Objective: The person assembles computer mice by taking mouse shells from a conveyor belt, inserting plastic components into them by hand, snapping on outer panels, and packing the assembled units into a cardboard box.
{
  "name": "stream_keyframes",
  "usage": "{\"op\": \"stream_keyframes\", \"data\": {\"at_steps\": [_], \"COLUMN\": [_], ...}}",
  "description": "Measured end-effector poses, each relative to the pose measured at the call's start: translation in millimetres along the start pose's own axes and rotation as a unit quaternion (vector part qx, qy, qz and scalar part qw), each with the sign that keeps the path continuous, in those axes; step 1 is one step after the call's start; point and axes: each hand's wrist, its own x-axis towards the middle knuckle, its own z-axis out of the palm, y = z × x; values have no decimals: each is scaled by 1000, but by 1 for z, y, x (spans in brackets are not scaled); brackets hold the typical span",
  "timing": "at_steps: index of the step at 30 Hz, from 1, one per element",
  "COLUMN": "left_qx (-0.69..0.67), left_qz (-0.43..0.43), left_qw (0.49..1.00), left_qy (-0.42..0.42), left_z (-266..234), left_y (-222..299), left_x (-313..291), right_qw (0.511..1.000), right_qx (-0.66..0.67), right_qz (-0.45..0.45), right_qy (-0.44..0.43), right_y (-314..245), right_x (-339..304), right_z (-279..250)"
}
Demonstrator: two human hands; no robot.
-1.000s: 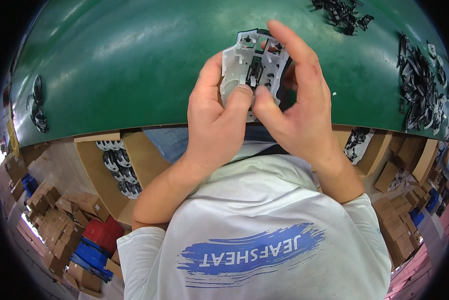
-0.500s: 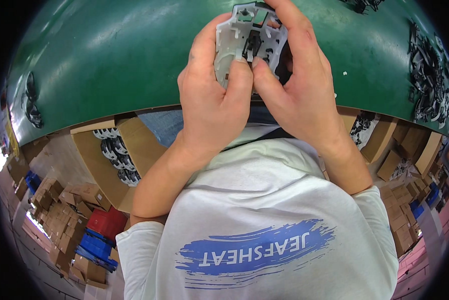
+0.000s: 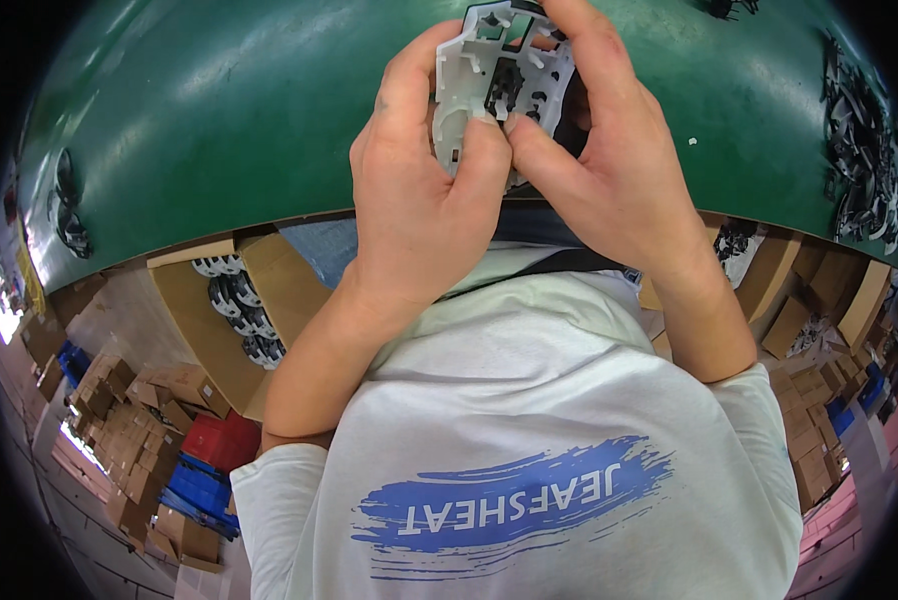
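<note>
Both hands grip one white moulded plastic shell (image 3: 458, 78) with black parts set in it, held up over the near edge of the green table. My left hand (image 3: 424, 185) wraps its left side, the thumb lying on the inner face near the bottom. On the other side my right hand (image 3: 609, 165) curls round the edge, its thumb tip pressing beside a black insert (image 3: 506, 82) in the shell's middle. The two thumbs nearly meet. A dark part shows behind the shell on the right; its form is mostly hidden by my fingers.
Black plastic parts lie heaped on the green table (image 3: 259, 110) at the right (image 3: 859, 160). Some black pieces (image 3: 66, 205) rest at the left edge. Below stands an open carton (image 3: 199, 330) holding several white-and-black shells (image 3: 237, 300); more cartons (image 3: 769, 280) stand at the right.
The shell is tilted slightly differently, and its black insert sits at another angle or is seen more end-on. Both hands keep their hold; the right forearm has shifted slightly right.
</note>
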Motion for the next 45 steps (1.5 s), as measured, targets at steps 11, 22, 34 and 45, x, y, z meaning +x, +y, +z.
{"op": "stream_keyframes", "data": {"at_steps": [11,22,34,45], "left_qx": [0,9,-16,-201], "left_qz": [-111,-114,-64,-178], "left_qw": [994,992,998,953], "left_qy": [-15,-50,-20,-137], "left_z": [-11,-4,-4,-24], "left_y": [10,18,12,63], "left_x": [-2,-1,1,12], "right_qw": [983,988,993,953], "right_qx": [178,143,93,298], "right_qz": [-1,-23,-25,56], "right_qy": [39,56,67,-22], "right_y": [5,9,8,-10], "right_x": [-3,-10,-3,-4], "right_z": [0,-4,5,-25]}}
